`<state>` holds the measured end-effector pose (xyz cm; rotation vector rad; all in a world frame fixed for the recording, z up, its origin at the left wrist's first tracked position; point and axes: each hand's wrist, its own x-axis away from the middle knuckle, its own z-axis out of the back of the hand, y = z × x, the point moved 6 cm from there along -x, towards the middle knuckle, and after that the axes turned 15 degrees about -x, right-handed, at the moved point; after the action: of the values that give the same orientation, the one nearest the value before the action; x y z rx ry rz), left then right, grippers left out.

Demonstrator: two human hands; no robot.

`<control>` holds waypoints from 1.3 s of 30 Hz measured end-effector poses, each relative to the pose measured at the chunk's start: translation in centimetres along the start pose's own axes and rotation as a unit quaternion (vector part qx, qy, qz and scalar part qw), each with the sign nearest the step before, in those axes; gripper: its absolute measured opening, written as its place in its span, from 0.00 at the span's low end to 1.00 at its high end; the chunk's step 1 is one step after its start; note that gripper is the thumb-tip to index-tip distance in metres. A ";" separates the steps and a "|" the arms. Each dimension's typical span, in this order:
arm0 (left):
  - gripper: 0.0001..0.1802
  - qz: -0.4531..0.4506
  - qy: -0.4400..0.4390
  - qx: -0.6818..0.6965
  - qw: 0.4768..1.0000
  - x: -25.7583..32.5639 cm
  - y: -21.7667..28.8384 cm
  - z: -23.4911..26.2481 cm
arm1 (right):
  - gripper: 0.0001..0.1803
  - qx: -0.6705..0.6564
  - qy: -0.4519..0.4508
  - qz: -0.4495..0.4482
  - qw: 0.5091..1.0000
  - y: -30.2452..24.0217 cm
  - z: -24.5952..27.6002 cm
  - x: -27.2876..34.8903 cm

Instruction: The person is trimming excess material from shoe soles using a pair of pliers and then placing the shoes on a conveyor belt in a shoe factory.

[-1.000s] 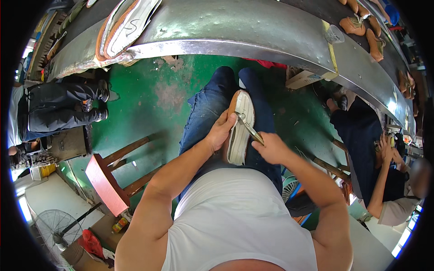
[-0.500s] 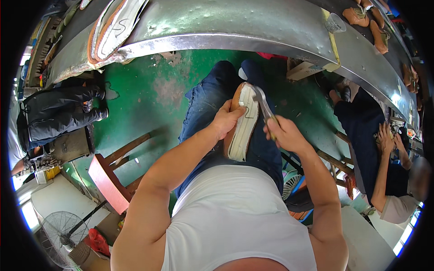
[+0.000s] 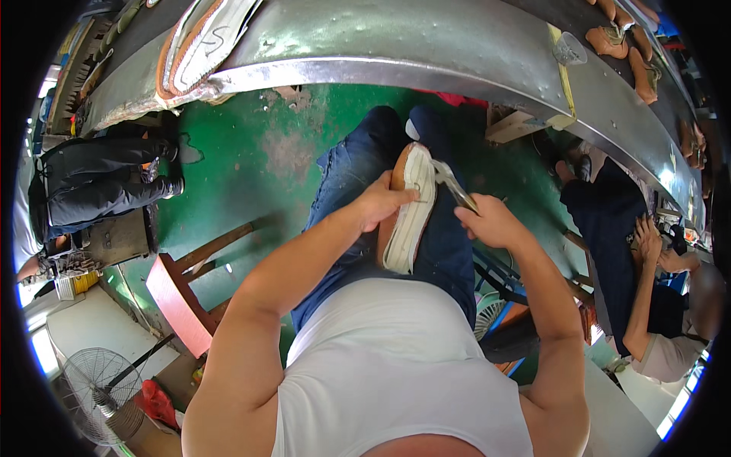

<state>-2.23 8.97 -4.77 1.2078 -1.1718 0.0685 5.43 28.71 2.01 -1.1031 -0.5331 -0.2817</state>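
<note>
Since the earlier frame, the pliers [image 3: 454,185] have swung up toward the toe end of the shoe [image 3: 409,207], and the right hand [image 3: 491,222] has risen with them, while the shoe has tipped a little more upright on the lap. It lies sole-up along the person's thighs, its pale sole facing the camera and its tan upper showing along the left edge. The left hand [image 3: 381,204] is closed around the shoe's left side near the middle, thumb pressing across the sole. The right hand is wrapped tight around the pliers' handles, with the tool's nose touching the sole's rim near the toe. Ahead runs a long metal counter [image 3: 426,53] carrying other soles [image 3: 199,47] and tan shoes [image 3: 615,39]; a co-worker [image 3: 655,305] sits at the right, and a red stool [image 3: 179,293] stands on the green floor [image 3: 251,152] to the left. As a judgement, the chief risk is the pliers slipping off the rim under pull, since the shoe is braced only by one hand and the thighs; a slip could tear the edge or send the nose toward the left thumb nearby.
</note>
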 end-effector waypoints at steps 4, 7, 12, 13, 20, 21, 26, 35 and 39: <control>0.35 0.025 -0.043 -0.002 0.999 -0.3 -0.3 0.4 | 0.18 -0.034 -0.147 -0.083 0.985 -1.6 -1.2 4.7; 0.36 0.023 -0.054 -0.006 0.998 -0.7 -0.3 -0.2 | 0.23 0.082 -0.137 0.067 0.985 -0.8 -3.9 5.4; 0.36 0.020 -0.033 -0.014 0.999 -0.6 -0.2 -0.6 | 0.19 0.313 -0.118 0.067 0.940 -4.8 -5.4 5.0; 0.36 0.016 -0.034 0.002 0.999 -0.5 -0.2 -0.5 | 0.19 0.313 -0.119 0.067 0.940 -4.5 -5.4 4.7; 0.38 -0.012 -0.043 0.060 0.997 -1.2 -0.7 -0.2 | 0.14 0.070 -0.026 0.067 0.995 1.1 -5.9 4.8; 0.38 -0.011 -0.044 0.055 0.997 -0.8 -1.1 -0.3 | 0.15 0.053 -0.037 0.029 0.998 1.4 -5.8 5.3; 0.52 -0.104 -0.071 -0.006 0.992 3.1 -2.1 -1.3 | 0.14 0.061 -0.083 -0.061 0.993 2.2 -6.9 7.3; 0.53 -0.159 0.105 -0.192 0.963 2.2 -4.2 -2.9 | 0.12 0.105 -0.101 -0.012 0.989 3.3 -7.0 9.0; 0.57 -0.129 0.023 -0.214 0.968 3.8 -6.3 -2.3 | 0.15 -0.037 -0.255 -0.074 0.963 5.0 -5.5 7.3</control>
<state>4.78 6.06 -6.08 0.9558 -0.9188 -0.3369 15.38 26.24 0.18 -1.2132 -1.0742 -0.1445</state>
